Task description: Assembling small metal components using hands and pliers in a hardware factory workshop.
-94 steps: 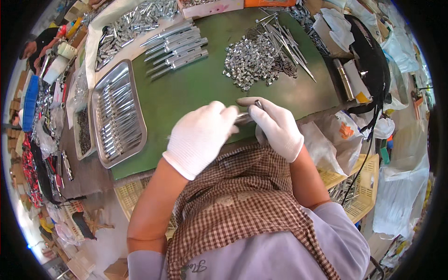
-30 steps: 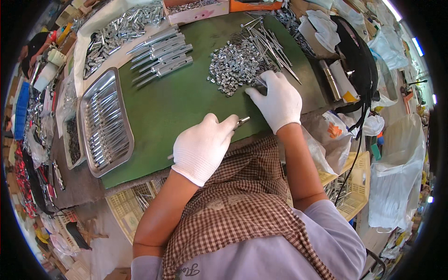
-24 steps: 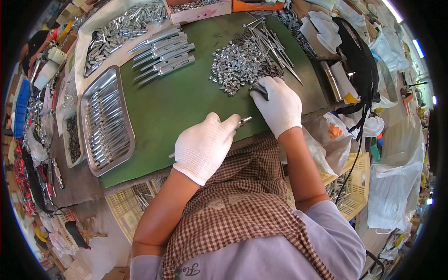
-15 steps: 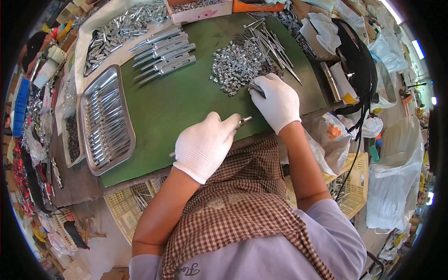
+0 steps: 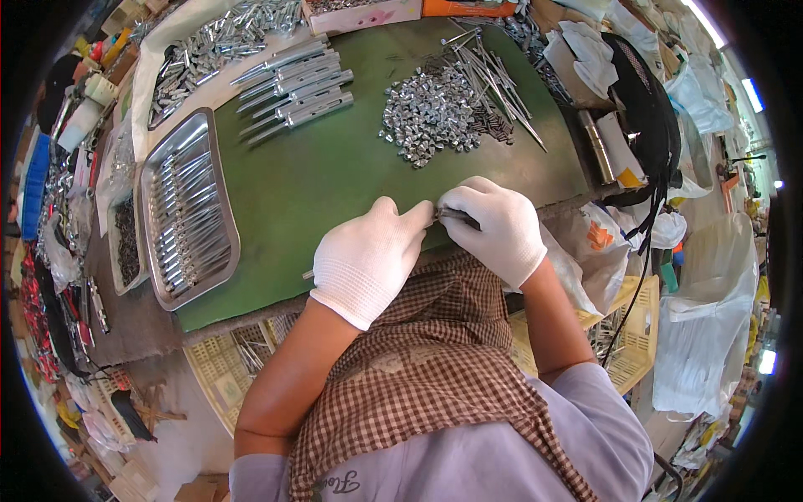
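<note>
**Slim metal rod (image 5: 309, 274) and dark metal piece (image 5: 462, 219) held close together in white-gloved left hand (image 5: 368, 261) and right hand (image 5: 498, 230)**

In the head view, the slim metal rod is clasped in the left hand, just above the near edge of a green mat (image 5: 335, 167). One end of the rod is seen protruding by the wrist, while the other is pointed toward the right hand from between thumb and forefinger. The dark metal piece is gripped between the thumb and curled fingers of the right hand. Its tip is placed at the rod's end; whether the two are joined or merely touching cannot be told, since the meeting point is partly covered by fingertips.

Beyond the right hand, a pile of small shiny metal parts (image 5: 428, 113) is heaped on the mat, flanked on the right by small dark pins (image 5: 499, 130) and long thin rods (image 5: 500, 79). Farther left, thick pointed metal tubes (image 5: 305, 92) are laid side by side, slanted. A steel tray (image 5: 233, 251) is set at the mat's left edge, with slender metal pieces (image 5: 196, 222) lined up inside. A checked apron (image 5: 418, 381) is worn below the hands, and a yellow crate (image 5: 640, 335) is partly seen under the table's right side.
</note>
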Demonstrator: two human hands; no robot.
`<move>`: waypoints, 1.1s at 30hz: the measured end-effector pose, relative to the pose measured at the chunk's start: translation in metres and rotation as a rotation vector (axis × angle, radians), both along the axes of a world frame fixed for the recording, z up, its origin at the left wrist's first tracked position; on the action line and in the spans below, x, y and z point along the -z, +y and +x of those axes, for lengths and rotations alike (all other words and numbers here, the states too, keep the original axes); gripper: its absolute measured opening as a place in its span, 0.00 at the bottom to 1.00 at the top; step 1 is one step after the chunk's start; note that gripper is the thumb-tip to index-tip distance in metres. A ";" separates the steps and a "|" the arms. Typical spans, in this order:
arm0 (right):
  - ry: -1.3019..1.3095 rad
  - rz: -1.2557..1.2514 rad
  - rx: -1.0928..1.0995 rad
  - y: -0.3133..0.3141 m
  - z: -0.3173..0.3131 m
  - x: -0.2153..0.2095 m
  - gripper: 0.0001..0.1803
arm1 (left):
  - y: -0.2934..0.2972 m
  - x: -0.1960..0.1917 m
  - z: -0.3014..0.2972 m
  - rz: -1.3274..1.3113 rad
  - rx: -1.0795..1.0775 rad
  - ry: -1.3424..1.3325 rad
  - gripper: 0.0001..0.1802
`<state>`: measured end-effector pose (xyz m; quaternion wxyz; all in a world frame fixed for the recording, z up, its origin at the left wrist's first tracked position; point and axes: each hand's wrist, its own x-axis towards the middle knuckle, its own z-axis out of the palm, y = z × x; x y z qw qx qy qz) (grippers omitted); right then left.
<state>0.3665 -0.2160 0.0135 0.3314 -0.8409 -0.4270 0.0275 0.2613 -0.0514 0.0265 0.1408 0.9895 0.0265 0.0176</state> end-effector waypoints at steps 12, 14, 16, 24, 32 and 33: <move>-0.027 -0.286 0.017 0.011 -0.002 -0.017 0.06 | 0.001 0.006 -0.003 0.051 0.041 -0.040 0.14; 0.026 -0.276 0.021 0.010 0.002 -0.014 0.07 | 0.002 0.010 -0.005 0.049 0.041 -0.052 0.14; 0.080 -0.267 0.019 0.007 0.007 -0.008 0.09 | 0.002 0.010 -0.005 0.045 0.036 -0.061 0.15; 1.206 1.031 0.017 0.027 0.010 0.004 0.25 | 0.001 0.005 -0.004 0.068 0.041 -0.089 0.17; 1.024 1.128 -0.057 0.043 -0.004 0.027 0.30 | 0.000 -0.004 -0.001 0.101 0.079 -0.004 0.12; 0.976 1.099 -0.057 0.042 -0.005 0.027 0.31 | 0.001 -0.005 0.000 0.106 0.096 0.012 0.09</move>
